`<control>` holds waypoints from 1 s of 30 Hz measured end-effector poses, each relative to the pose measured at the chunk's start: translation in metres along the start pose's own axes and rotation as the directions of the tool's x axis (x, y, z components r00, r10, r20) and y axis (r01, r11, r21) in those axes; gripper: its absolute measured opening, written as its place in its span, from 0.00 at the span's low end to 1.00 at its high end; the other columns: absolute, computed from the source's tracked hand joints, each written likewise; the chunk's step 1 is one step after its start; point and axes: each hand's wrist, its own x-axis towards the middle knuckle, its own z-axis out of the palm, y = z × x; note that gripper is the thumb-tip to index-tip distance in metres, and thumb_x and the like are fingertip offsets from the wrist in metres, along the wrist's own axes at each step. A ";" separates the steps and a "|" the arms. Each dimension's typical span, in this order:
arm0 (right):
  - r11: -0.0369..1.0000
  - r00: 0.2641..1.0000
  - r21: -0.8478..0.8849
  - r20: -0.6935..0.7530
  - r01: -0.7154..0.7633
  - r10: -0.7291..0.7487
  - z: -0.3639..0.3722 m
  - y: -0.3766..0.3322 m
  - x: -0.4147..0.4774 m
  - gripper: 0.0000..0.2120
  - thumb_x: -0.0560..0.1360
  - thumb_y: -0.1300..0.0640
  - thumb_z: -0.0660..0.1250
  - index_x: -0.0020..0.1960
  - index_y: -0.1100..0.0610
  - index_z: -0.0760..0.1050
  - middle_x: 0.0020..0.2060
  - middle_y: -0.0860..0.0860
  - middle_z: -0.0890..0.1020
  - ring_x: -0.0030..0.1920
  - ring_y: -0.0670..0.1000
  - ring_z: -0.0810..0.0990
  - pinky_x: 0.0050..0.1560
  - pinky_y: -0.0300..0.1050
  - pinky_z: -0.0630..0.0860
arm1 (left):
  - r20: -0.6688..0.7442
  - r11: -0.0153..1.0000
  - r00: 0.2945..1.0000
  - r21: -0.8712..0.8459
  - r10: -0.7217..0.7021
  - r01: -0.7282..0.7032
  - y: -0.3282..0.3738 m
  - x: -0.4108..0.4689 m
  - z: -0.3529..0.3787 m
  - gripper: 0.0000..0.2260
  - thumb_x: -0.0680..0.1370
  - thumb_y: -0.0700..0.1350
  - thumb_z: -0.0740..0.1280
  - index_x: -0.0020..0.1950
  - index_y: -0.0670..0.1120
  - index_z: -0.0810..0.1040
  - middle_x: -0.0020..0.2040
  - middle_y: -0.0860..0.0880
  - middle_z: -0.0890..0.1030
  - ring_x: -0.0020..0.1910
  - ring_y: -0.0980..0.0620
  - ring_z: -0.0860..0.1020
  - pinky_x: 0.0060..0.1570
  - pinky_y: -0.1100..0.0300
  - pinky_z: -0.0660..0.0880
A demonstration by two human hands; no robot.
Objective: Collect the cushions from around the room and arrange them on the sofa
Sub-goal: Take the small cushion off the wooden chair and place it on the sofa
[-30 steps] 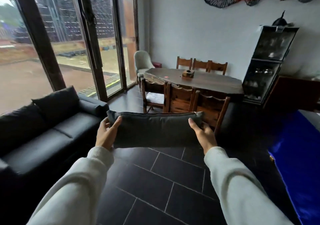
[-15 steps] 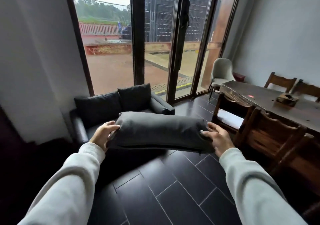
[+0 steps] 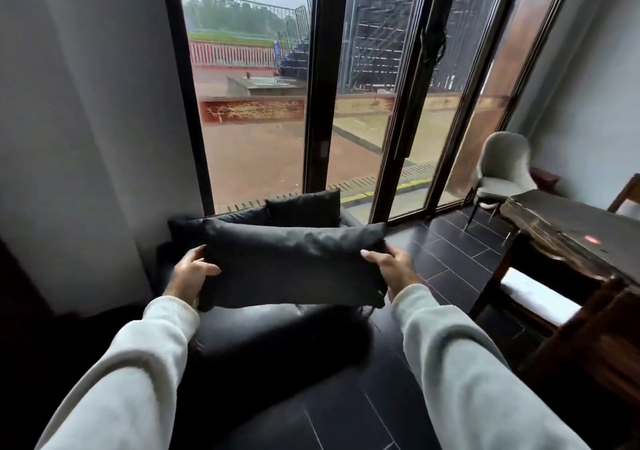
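I hold a dark grey cushion [image 3: 294, 266] flat in front of me, its long side running left to right. My left hand [image 3: 190, 275] grips its left end and my right hand [image 3: 391, 266] grips its right end. Below and behind it lies the black leather sofa [image 3: 263, 332], its seat right under the cushion. Another black cushion [image 3: 304, 207] stands upright against the sofa's far end, near the window. The held cushion hides much of the sofa's back part.
Tall glass doors [image 3: 374, 103] rise behind the sofa. A white wall [image 3: 86, 120] stands to the left. On the right are a dark wooden table [image 3: 568, 231], a wooden chair with a white seat [image 3: 533, 294] and a pale armchair [image 3: 502, 172]. Dark floor tiles [image 3: 450, 252] lie between.
My view has swung left, away from the dining table, until the sofa sits straight ahead. I have come closer to the sofa, and the cushion is over its seat, still in both hands.
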 end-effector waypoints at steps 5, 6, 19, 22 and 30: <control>1.000 1.000 -0.020 0.026 0.000 0.001 0.023 -0.008 0.086 0.19 0.67 0.57 0.77 0.58 0.56 0.86 0.49 0.54 0.90 0.54 0.58 0.88 0.62 0.58 0.83 | -0.014 0.998 1.000 -0.053 0.026 -0.027 0.000 0.066 0.026 0.25 0.75 0.34 0.68 0.71 0.48 0.76 0.60 0.43 0.83 0.52 0.48 0.81 0.46 0.56 0.76; 1.000 0.999 -0.023 0.038 0.000 0.001 0.028 -0.009 0.104 0.20 0.66 0.56 0.77 0.58 0.55 0.86 0.49 0.54 0.90 0.54 0.57 0.88 0.61 0.57 0.83 | -0.014 0.998 0.999 -0.060 0.032 -0.033 -0.002 0.081 0.032 0.25 0.76 0.35 0.69 0.72 0.49 0.75 0.61 0.43 0.83 0.55 0.47 0.82 0.49 0.55 0.77; 0.990 0.945 -0.142 0.323 0.003 0.044 0.117 -0.008 0.381 0.30 0.71 0.54 0.78 0.71 0.58 0.78 0.61 0.58 0.85 0.62 0.59 0.83 0.67 0.62 0.78 | -0.266 0.995 0.964 -0.101 -0.014 -0.013 -0.025 0.271 0.079 0.38 0.64 0.48 0.74 0.75 0.57 0.71 0.67 0.46 0.80 0.67 0.44 0.77 0.71 0.43 0.71; 0.985 0.914 -0.175 0.402 0.008 0.064 0.164 -0.002 0.430 0.25 0.73 0.60 0.77 0.69 0.62 0.79 0.61 0.59 0.85 0.62 0.59 0.84 0.67 0.60 0.79 | -0.342 0.988 0.939 -0.153 -0.039 -0.015 -0.033 0.290 0.068 0.39 0.65 0.47 0.73 0.76 0.56 0.70 0.71 0.46 0.77 0.70 0.45 0.75 0.72 0.45 0.68; 0.952 0.772 -0.305 0.605 -0.002 0.195 0.313 0.054 0.510 0.33 0.71 0.61 0.80 0.74 0.60 0.74 0.66 0.58 0.82 0.66 0.59 0.81 0.71 0.60 0.76 | -0.579 0.961 0.798 -0.276 -0.170 0.004 -0.074 0.334 0.020 0.38 0.72 0.40 0.72 0.80 0.57 0.64 0.73 0.46 0.74 0.69 0.44 0.76 0.70 0.44 0.71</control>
